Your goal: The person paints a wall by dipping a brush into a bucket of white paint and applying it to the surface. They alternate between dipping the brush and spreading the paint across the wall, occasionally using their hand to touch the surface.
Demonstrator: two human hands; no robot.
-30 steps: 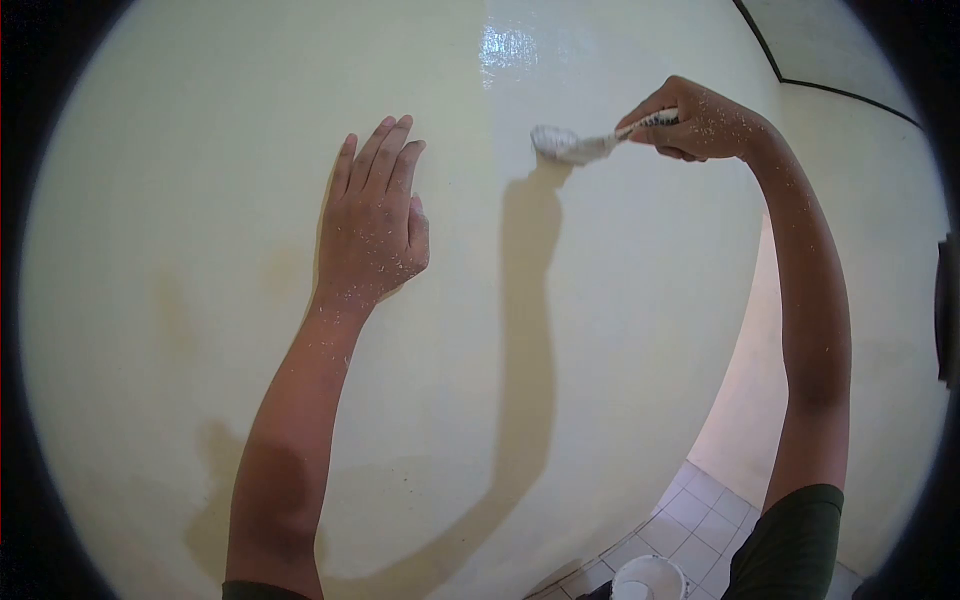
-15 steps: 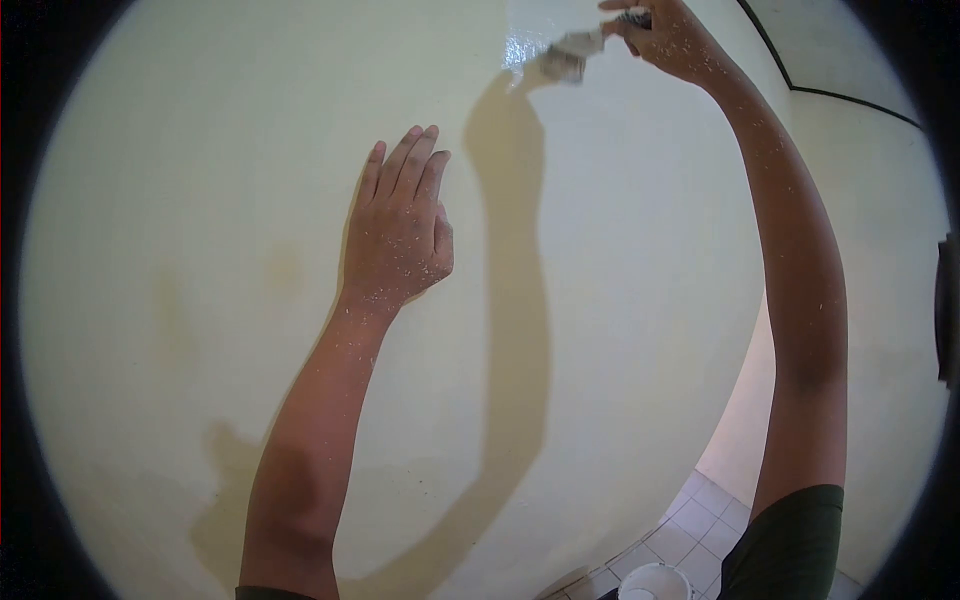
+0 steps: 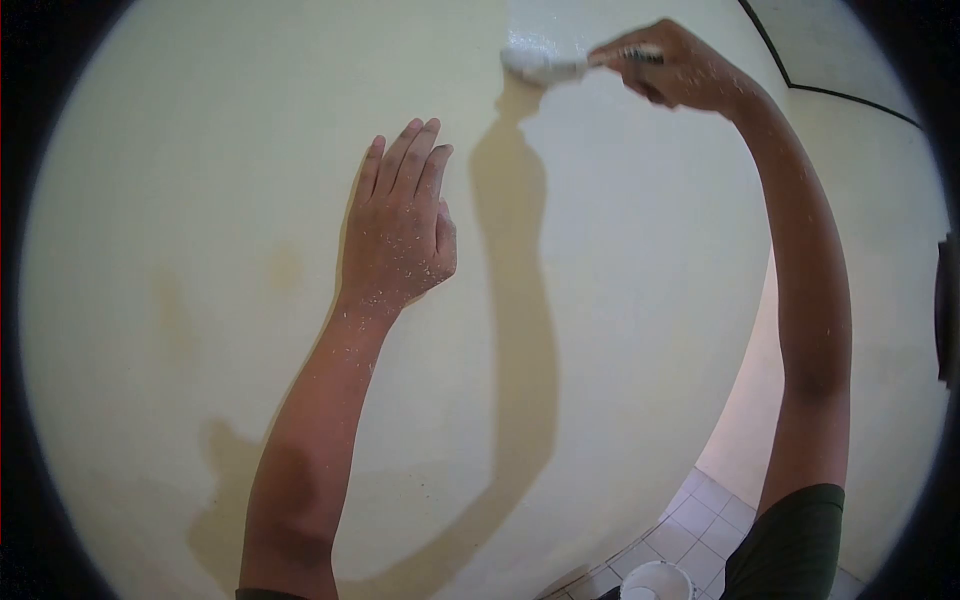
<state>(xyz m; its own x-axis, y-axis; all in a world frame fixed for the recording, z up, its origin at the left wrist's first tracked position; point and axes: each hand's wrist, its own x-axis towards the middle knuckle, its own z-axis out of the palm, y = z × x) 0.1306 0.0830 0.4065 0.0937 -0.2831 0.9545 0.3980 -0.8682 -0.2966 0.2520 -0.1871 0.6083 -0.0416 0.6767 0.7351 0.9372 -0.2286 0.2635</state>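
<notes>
My right hand is raised high and grips the handle of a paintbrush. Its white, paint-loaded bristles press against the pale yellow wall near the top of the view. A wet glossy patch shows on the wall just above and right of the bristles. My left hand rests flat on the wall lower down and to the left, fingers together and pointing up, holding nothing. Both hands and forearms are flecked with white paint.
A white paint bucket stands on the white tiled floor at the bottom right, by the wall's end. Another wall with a dark trim line lies beyond on the right. Faint brownish stains mark the wall's left part.
Over the last second the brush swept up the wall to the top edge of view, then came slightly down and left. My left hand shifted a little to the right and stays on the wall.
</notes>
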